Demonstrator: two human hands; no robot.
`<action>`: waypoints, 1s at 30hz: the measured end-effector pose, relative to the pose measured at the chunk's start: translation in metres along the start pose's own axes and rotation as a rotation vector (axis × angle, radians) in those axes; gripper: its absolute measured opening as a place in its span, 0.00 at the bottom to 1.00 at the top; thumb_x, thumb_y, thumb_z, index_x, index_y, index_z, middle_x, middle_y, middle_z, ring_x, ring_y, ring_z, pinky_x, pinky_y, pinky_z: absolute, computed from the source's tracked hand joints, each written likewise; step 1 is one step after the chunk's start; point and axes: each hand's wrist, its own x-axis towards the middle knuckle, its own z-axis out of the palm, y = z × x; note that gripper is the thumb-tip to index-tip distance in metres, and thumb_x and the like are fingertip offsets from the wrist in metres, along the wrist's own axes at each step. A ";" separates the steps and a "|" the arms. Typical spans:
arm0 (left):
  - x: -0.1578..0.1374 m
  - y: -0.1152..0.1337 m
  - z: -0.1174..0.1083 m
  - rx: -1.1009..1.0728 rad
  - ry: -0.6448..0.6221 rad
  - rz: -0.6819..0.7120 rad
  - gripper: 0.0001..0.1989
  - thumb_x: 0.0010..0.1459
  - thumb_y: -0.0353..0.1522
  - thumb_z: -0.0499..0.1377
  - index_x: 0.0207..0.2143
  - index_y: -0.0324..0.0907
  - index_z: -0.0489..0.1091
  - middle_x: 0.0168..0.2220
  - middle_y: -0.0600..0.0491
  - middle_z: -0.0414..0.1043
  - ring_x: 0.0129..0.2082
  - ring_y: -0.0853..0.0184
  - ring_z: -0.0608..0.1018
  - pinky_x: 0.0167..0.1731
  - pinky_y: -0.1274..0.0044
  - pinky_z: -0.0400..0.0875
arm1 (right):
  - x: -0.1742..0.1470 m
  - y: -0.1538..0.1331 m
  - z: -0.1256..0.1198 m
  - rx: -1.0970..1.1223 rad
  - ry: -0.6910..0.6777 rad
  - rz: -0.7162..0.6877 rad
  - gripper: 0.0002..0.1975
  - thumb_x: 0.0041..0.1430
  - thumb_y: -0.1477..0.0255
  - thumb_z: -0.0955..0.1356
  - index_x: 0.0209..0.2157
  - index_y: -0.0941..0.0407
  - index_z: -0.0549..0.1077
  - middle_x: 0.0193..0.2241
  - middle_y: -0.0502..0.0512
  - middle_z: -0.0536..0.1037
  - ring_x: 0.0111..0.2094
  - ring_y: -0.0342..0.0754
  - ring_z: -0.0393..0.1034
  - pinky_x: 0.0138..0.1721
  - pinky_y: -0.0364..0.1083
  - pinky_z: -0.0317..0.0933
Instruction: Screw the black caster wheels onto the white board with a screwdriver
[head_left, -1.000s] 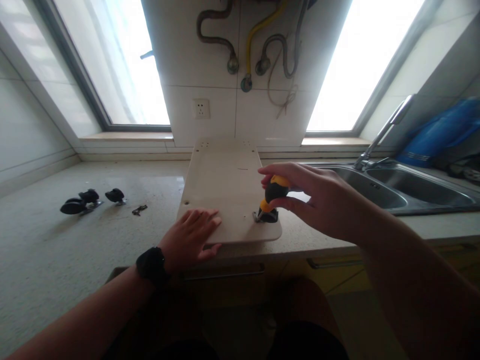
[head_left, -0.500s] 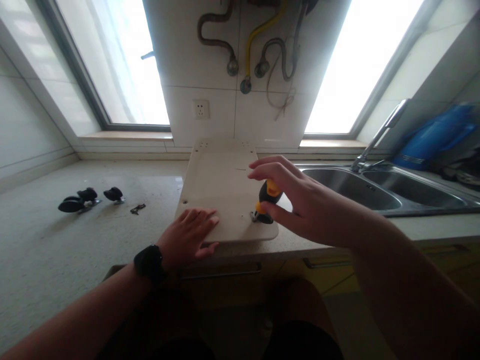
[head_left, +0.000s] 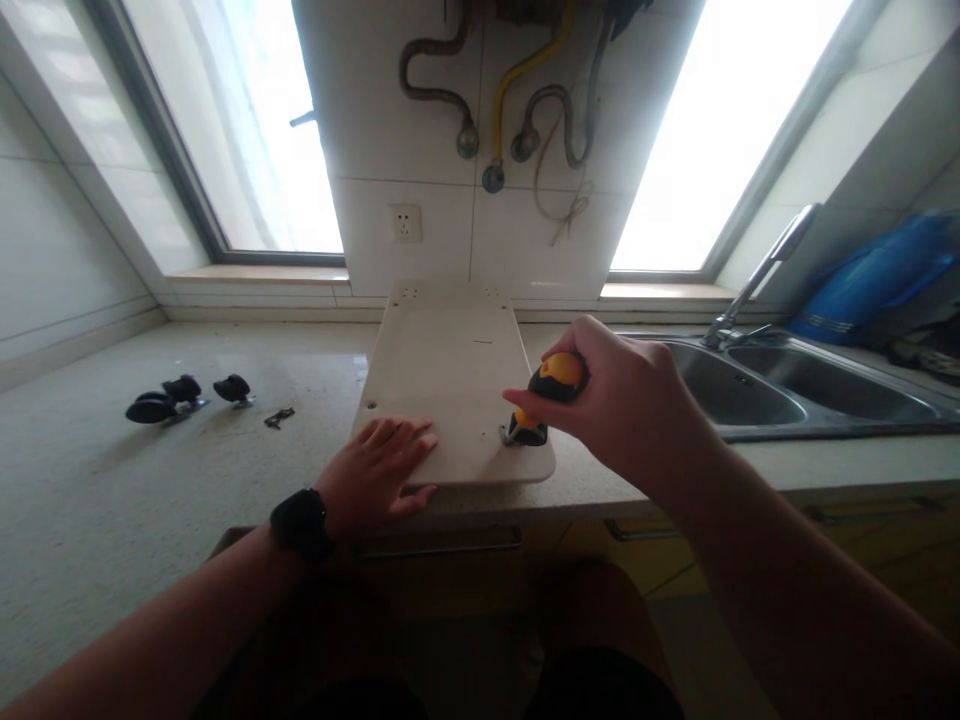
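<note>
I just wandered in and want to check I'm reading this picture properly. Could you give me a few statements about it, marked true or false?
1. The right hand grips a yellow-and-black screwdriver. True.

2. The person's other hand is lifted well off the board. False: the left hand rests on the white board.

3. Loose black casters lie on the counter, to the left of the board. True.

4. The sink is to the left of the board. False: the sink is to its right.

5. A mounting plate lies at the board's near right corner. True.

6. A watch is worn on the right wrist. False: the dark watch is on the left wrist.
</note>
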 end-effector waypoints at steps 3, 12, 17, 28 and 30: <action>0.000 0.000 0.001 0.009 0.005 0.011 0.22 0.66 0.42 0.60 0.58 0.40 0.66 0.61 0.38 0.69 0.56 0.47 0.71 0.57 0.55 0.68 | -0.001 0.003 -0.003 0.042 -0.075 -0.020 0.21 0.56 0.60 0.78 0.36 0.54 0.67 0.26 0.48 0.74 0.24 0.43 0.67 0.26 0.44 0.60; -0.001 0.000 0.001 0.006 0.004 0.002 0.22 0.66 0.42 0.60 0.58 0.41 0.66 0.62 0.39 0.69 0.57 0.48 0.71 0.59 0.55 0.67 | 0.004 0.021 -0.027 0.340 -0.543 -0.236 0.12 0.68 0.67 0.69 0.52 0.51 0.72 0.45 0.53 0.81 0.41 0.45 0.77 0.40 0.45 0.69; -0.002 0.000 0.000 -0.007 0.005 -0.001 0.22 0.67 0.42 0.60 0.58 0.41 0.66 0.62 0.39 0.69 0.57 0.48 0.71 0.58 0.55 0.67 | 0.005 0.018 -0.010 0.053 -0.152 -0.098 0.15 0.62 0.59 0.74 0.38 0.56 0.73 0.24 0.48 0.76 0.22 0.42 0.67 0.25 0.43 0.59; -0.001 -0.001 0.002 0.001 -0.010 -0.002 0.23 0.66 0.43 0.60 0.59 0.41 0.66 0.62 0.38 0.69 0.57 0.47 0.70 0.58 0.55 0.67 | -0.004 0.008 -0.008 -0.113 -0.076 -0.253 0.13 0.69 0.59 0.68 0.37 0.54 0.70 0.24 0.50 0.75 0.23 0.44 0.67 0.24 0.45 0.55; -0.001 -0.001 0.002 -0.015 -0.008 -0.007 0.23 0.67 0.43 0.60 0.59 0.42 0.66 0.62 0.39 0.69 0.58 0.47 0.70 0.58 0.55 0.66 | -0.005 0.004 -0.012 -0.132 -0.076 -0.262 0.12 0.70 0.60 0.67 0.36 0.53 0.70 0.24 0.50 0.74 0.23 0.44 0.66 0.24 0.46 0.55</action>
